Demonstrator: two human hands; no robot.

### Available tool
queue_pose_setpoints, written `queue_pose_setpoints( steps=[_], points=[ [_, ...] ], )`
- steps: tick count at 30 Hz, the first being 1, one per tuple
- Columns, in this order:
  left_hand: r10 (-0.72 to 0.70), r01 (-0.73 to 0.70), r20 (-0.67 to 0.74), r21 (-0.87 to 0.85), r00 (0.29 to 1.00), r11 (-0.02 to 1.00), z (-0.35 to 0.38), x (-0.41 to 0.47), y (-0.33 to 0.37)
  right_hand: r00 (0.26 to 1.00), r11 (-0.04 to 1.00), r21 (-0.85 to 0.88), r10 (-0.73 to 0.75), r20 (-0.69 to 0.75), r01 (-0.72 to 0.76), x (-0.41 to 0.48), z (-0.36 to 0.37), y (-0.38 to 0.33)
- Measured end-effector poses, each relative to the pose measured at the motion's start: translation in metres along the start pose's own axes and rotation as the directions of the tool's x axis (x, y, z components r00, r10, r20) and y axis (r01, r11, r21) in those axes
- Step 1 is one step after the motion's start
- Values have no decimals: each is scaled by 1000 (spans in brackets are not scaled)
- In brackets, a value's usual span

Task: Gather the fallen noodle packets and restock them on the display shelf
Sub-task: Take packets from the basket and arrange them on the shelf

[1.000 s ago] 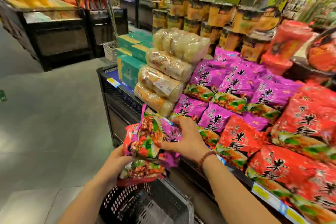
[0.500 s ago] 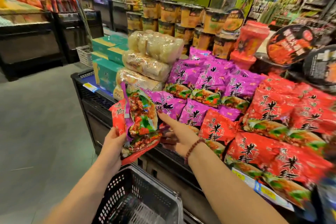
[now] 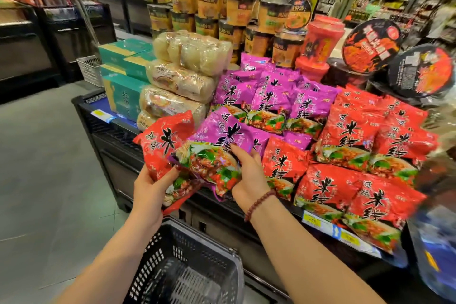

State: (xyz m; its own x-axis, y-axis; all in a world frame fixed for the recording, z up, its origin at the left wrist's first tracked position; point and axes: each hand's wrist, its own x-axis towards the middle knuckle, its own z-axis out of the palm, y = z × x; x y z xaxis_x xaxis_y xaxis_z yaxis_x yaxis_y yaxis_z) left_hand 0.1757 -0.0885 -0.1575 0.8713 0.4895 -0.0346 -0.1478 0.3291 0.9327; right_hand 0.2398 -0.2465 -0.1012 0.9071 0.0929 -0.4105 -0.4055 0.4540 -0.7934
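Display shelf (image 3: 116,136): black, low, slatted front.

Shelved red packets (image 3: 345,180): overlapping rows on the shelf's right part, down to its front edge.

Shelved purple packets (image 3: 274,101): rows on the shelf's middle, running back from the front.

Clear noodle bags (image 3: 182,81): stacked four high on the shelf, left of the purple rows.

Shopping basket (image 3: 187,269): black mesh, in front of the shelf and below its front edge.

Held red packet (image 3: 160,143): above the shelf's front edge, tilted, partly under the held purple packet (image 3: 217,145), which lies face up just before the shelved purple rows.

Left hand (image 3: 150,187): in front of the shelf, fingers curled under the held red packet, thumb pressed on top by the purple one's lower corner.

Right hand (image 3: 249,175): over the shelf's front edge, pinching the held purple packet's right side, fingers bent round it.

Bead bracelet (image 3: 259,201): on the right wrist.
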Motion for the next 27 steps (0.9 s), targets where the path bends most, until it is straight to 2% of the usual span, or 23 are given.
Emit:
queue_pose_setpoints(
  steps=[2,4,7,10,12,15,22,27],
  points=[
    [-34,34,-7,-26,999,999,-3,4,3,999,997,-68,-32,-30,30,0,-7,-5],
    [-54,54,9,-14,999,998,-4,9,7,991,972,-202,-129,-38,119,-6,-13,-12],
    [-44,43,39,36,998,998,-1,17,13,939,870,-361,-342,44,334,-11,-24,-23],
    [-48,46,50,36,998,998,5,24,18,883,764,-453,-445,146,460,-11,-29,-31],
    [-57,55,65,33,996,998,9,28,19,879,723,-506,-437,191,470,-10,-31,-38],
    [-72,65,92,77,993,995,19,34,16,913,764,-500,-349,211,408,0,-35,-47],
    [-149,132,103,150,983,980,41,53,11,915,780,-499,-235,327,378,43,-51,-64],
    [-170,164,27,141,985,976,45,71,1,927,789,-495,-253,276,363,79,-69,-80]
  ],
)
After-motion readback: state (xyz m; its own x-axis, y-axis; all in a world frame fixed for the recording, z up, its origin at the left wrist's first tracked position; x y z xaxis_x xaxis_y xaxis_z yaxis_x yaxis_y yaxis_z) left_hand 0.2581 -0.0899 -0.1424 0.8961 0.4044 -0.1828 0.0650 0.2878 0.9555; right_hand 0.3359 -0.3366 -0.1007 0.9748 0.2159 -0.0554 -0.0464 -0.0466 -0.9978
